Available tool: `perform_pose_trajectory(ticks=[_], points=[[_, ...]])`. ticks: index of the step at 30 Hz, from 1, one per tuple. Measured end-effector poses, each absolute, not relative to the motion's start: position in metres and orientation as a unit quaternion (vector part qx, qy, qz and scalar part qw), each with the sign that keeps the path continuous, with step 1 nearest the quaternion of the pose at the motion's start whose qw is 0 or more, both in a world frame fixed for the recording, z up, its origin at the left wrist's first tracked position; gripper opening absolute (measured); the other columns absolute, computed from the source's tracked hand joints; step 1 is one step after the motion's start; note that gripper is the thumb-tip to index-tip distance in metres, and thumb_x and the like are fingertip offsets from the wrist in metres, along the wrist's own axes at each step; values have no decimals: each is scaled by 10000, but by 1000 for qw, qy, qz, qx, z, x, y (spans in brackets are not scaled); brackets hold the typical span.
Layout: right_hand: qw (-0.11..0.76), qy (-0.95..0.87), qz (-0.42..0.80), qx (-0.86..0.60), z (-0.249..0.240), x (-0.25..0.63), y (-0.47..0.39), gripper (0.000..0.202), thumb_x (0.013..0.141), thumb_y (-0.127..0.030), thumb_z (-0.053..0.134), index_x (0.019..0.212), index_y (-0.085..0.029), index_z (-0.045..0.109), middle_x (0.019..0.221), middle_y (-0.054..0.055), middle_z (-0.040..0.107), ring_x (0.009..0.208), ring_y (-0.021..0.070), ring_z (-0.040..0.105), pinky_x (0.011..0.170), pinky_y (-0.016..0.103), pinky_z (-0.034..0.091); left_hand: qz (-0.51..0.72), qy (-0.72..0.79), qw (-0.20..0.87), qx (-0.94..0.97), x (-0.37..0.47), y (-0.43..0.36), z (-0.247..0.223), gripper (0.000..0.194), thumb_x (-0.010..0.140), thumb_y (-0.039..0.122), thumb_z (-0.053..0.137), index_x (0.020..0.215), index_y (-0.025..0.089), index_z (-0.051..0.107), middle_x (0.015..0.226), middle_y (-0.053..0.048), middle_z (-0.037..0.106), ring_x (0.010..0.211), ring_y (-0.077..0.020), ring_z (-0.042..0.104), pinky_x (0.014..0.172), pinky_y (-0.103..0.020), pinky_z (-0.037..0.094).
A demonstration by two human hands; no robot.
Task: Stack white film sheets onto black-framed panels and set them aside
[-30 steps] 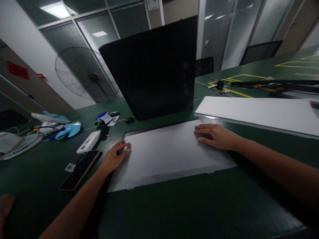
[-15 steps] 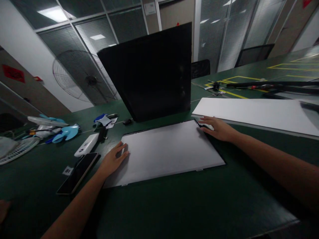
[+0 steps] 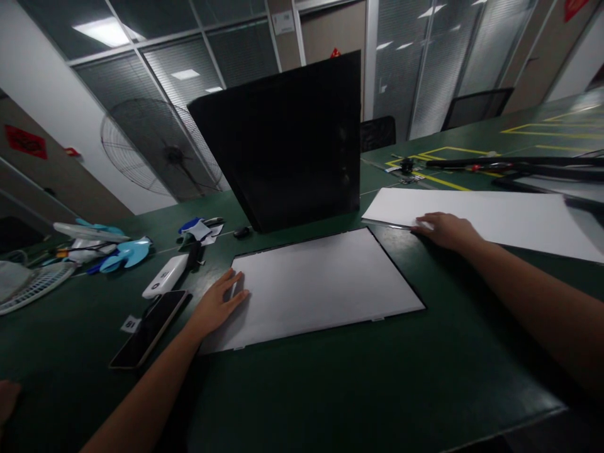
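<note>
A flat white rectangular panel (image 3: 311,286) with a thin dark border and small tabs on its near edge lies on the green table. My left hand (image 3: 219,305) rests at its left end, fingers apart, thumb and fingertips touching the surface. Further right, my right hand (image 3: 448,231) is at the near left edge of a second white panel (image 3: 509,211). Its fingers stretch leftward over that edge, with the thumb just below. A small white patch shows between the fingers of each hand; I cannot make out what it is.
A large black panel (image 3: 283,145) stands upright behind the white one. At left lie a phone (image 3: 148,330), a white device (image 3: 165,275), a black mouse (image 3: 241,232) and blue fan blades (image 3: 127,253). Black strips (image 3: 519,163) lie at far right. Another person's hand (image 3: 8,397) shows at lower left.
My right hand has left the right edge of the near panel and moved right to the second panel's edge. My left hand has stayed almost still.
</note>
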State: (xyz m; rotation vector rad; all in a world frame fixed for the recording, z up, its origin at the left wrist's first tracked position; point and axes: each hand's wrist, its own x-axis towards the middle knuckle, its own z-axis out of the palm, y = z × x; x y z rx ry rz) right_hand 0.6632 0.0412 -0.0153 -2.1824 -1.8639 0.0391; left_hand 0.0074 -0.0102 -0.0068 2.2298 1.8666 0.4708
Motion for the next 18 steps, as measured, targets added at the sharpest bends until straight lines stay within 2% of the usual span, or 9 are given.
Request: perform_pose_trajectory(ticks=[5, 8, 11, 18], points=[[136, -640, 6, -756, -7, 658, 37, 563, 1017, -595, 516, 1345, -179, 708, 1434, 202, 609, 1199, 337, 581, 897, 417, 402, 156, 635, 91, 751, 8, -11, -7, 823, 901, 755, 530, 1525, 219, 557, 1696, -141, 370, 1524, -374, 416, 1263, -556, 298], [139, -630, 1, -764, -2, 654, 34, 483, 1064, -466, 437, 1308, -172, 732, 1331, 212, 668, 1111, 307, 623, 864, 405, 392, 156, 636, 87, 751, 7, -10, -8, 808, 906, 751, 537, 1521, 227, 561, 1694, -135, 378, 1527, -367, 413, 1264, -547, 300], [158, -593, -14, -789, 2, 649, 33, 498, 1067, -378, 375, 1298, -113, 728, 1209, 262, 698, 1001, 302, 649, 827, 407, 384, 153, 633, 90, 754, 6, -9, -9, 801, 919, 749, 525, 1528, 229, 552, 1698, -135, 368, 1539, -358, 395, 1268, -548, 292], [255, -465, -64, -845, 12, 641, 31, 521, 1050, -373, 325, 1287, -98, 699, 1209, 235, 707, 1027, 328, 650, 807, 390, 396, 149, 630, 88, 757, 8, -10, -8, 797, 929, 721, 520, 1526, 194, 550, 1694, -143, 375, 1542, -347, 393, 1278, -533, 279]])
